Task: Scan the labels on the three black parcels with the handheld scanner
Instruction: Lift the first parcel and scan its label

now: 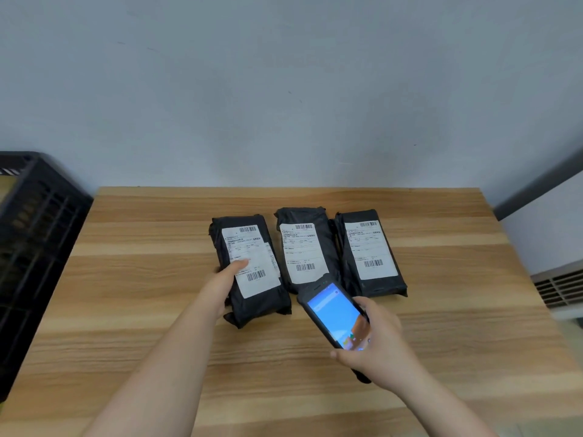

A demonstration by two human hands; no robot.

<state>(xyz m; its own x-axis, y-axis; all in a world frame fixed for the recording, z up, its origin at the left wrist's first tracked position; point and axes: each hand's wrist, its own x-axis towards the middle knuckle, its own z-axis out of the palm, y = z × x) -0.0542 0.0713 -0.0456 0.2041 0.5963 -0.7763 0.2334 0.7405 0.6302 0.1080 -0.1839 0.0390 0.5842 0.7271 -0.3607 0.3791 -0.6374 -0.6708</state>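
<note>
Light wood-grain bench with banded planks, pushed against a plain pale grey-blue wall. We look down at it from above.

Nearest to us, our right hand holds the handheld scanner: grip wrapped around its lower end, thumb on the near left edge, fingers on the right side. Scanner is black, screen lit blue and facing up, tilted with its top end pointing up-left toward the parcels, held above the bench. Its top edge overlaps the near end of the middle parcel in our view; we cannot tell whether they touch.

Our left hand rests on the left parcel, thumb lying on the white label and the fingers curled over the parcel's left edge, so the grip is clamped loosely on that side. This parcel is rotated slightly, near end swung right.

All three black parcels lie flat in a row mid-bench, labels up, barcodes visible. The right parcel sits just beside the middle one, edges close or touching.

Farther out: a black slotted crate stands off the left edge of the bench. At right, a white vented unit against the wall, with a dark grey strip running diagonally above it.
</note>
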